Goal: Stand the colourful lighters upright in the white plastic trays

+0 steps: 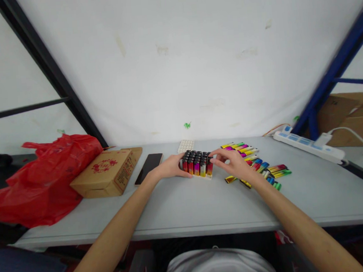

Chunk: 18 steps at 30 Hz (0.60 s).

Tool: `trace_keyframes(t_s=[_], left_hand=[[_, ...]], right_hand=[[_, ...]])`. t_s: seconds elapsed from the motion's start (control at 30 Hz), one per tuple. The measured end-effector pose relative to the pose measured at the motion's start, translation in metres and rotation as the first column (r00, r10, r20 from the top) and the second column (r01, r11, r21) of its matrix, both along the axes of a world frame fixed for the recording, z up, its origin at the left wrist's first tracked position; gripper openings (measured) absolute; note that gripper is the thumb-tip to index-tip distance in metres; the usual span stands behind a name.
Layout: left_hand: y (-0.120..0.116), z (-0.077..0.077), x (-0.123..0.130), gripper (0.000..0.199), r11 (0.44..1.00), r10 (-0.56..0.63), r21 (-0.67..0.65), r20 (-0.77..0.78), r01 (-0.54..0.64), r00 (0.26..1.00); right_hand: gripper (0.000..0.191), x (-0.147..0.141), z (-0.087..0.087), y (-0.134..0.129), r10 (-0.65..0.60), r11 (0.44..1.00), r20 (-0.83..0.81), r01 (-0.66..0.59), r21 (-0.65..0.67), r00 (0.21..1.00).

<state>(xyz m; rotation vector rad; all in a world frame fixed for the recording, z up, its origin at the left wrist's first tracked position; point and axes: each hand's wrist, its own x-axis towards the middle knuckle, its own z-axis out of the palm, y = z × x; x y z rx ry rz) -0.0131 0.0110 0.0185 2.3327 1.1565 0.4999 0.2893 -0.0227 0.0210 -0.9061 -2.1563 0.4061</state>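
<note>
Several colourful lighters (pixel 196 165) with black tops stand upright in tight rows in front of me. A pale edge of the holder (pixel 208 177) shows beneath them. My left hand (pixel 174 166) grips the block from its left side, thumb along the front and fingers mostly hidden behind. At the right front corner, my right hand (pixel 230 161) has thumb and fingertips closed on the black top of a lighter (pixel 209 167) standing in the block. Loose lighters (pixel 255 162) in metallic yellow, purple, red, blue and green lie beyond and beside my right hand, partly covered by it.
A white dimpled tray (pixel 185 145) lies behind the block. To the left are a dark phone (pixel 149 168), a cardboard box (pixel 105 171) and a red plastic bag (pixel 46 180). A white power strip (pixel 309 146) with a cable sits at the table's (pixel 187 211) right.
</note>
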Motion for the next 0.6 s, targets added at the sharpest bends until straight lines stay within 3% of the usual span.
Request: trace_keyframes(t_s=[0.13,0.27,0.4,0.6], left_hand=[[-0.001,0.001,0.001,0.084,1.0,-0.002,-0.004,0.003,0.002,1.0],[0.0,0.0,0.0,0.085,1.0,0.001,0.005,-0.016,-0.001,1.0],[0.001,0.0,0.0,0.087,1.0,-0.011,0.006,-0.001,0.011,1.0],[-0.001,0.002,0.001,0.087,1.0,0.007,0.003,-0.027,-0.006,1.0]], right_hand=[[0.026,0.022,-0.004,0.017,-0.241,0.959,0.101,0.221,0.176,0.965],[0.022,0.046,-0.014,0.036,-0.363,0.925,0.254,0.316,0.21,0.896],[0.023,0.058,-0.023,0.044,-0.362,0.929,0.354,0.304,0.21,0.862],[0.034,0.052,-0.029,0.046,-0.334,0.942,0.441,0.281,0.182,0.833]])
